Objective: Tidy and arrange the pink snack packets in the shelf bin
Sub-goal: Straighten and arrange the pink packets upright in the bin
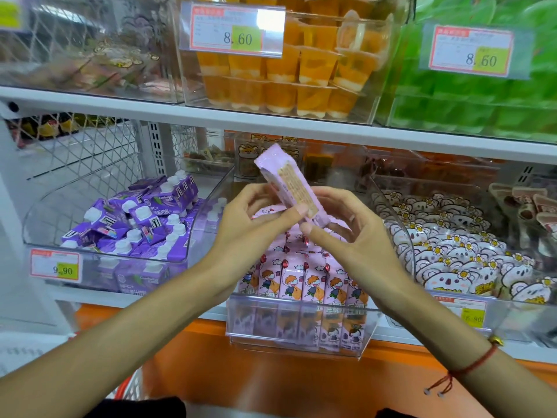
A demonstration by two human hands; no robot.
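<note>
**One pink packet held up over its bin**

A single pink snack packet (286, 182) is raised above the clear shelf bin (297, 327), tilted so its top end leans up and to the left, with its printed back panel facing the camera. Both hands grip its lower end. The left hand (256, 218) pinches the packet between thumb and curled fingers from the left side; the right hand (346, 224) closes on it from the right, thumb pressed near the bottom edge and fingers wrapped behind. Neither hand is spread; both are partly curled around the packet.

Directly below, the remaining pink packets (304, 282) stand upright in a row at the front of the bin, cartoon figures facing forward, with more lying behind them under the hands.

On the right wrist sits a red string bracelet (470, 366). To the left, a neighbouring bin holds purple drink cartons (135, 218) with white caps, heaped loosely. To the right, another bin is filled with koala-printed packets (458, 254). On the shelf above stand orange jelly cups (286, 73) behind a price tag (235, 31) reading 8.60.
</note>
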